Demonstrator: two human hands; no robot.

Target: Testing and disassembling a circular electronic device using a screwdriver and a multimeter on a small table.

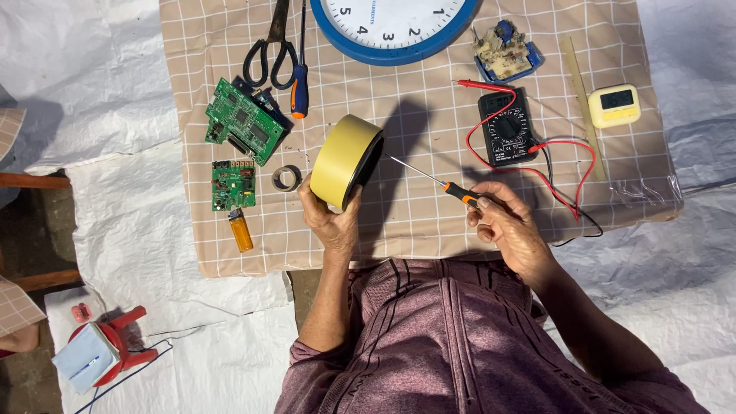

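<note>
head view: screwdriver (429,178) tip toward up-left

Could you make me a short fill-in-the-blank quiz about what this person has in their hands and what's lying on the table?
1. The left hand holds a round yellow case standing on its ____.
2. The right hand grips a thin ____ with an orange and black handle.
3. The lighter lying near the green boards is ____ in colour.

Missing words: edge; screwdriver; orange
</note>
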